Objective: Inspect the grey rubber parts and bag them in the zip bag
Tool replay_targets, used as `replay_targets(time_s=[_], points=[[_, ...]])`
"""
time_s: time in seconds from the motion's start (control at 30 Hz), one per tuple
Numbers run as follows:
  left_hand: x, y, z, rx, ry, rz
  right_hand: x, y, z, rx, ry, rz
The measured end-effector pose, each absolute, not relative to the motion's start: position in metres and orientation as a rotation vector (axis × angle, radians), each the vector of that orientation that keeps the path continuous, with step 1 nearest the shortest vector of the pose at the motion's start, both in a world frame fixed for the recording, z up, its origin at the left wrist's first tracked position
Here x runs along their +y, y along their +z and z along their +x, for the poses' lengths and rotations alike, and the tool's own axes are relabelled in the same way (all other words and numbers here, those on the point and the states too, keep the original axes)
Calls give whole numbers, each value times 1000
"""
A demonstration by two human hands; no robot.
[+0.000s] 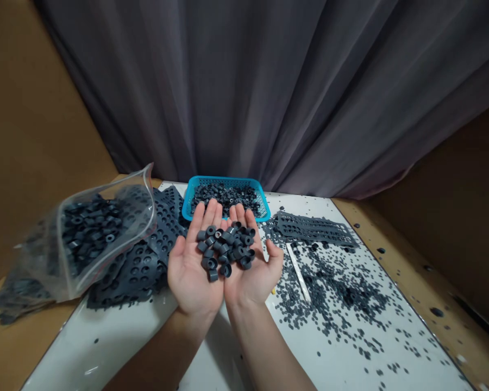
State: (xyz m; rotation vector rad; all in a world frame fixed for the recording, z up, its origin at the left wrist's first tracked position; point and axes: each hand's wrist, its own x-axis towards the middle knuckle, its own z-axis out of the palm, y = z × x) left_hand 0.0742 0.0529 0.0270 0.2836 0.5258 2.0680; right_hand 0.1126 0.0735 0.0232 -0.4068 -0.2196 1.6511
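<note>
My left hand [191, 266] and my right hand [252, 266] are cupped side by side, palms up, with their edges touching. Together they hold a heap of short dark grey rubber rings [224, 250], each with a hole through it. The heap spans both palms. Just beyond my fingertips stands a turquoise plastic basket [226, 199], holding more of these rings. A clear zip-top plastic bag [93, 233] full of similar rings lies to the left of my hands.
Punched dark rubber sheets [134, 277] are piled at the left, and another [313, 228] lies at the right. Small dark discs [330, 293] are scattered across the white tabletop [106, 353], near a white strip [297, 271]. A grey curtain [244, 81] hangs behind, between brown walls.
</note>
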Motion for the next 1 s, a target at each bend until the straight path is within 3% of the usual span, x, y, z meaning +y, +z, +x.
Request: replay_targets(time_s=[1.0], points=[[56, 23, 68, 492, 2019, 164, 73, 19, 110, -346, 1607, -296]])
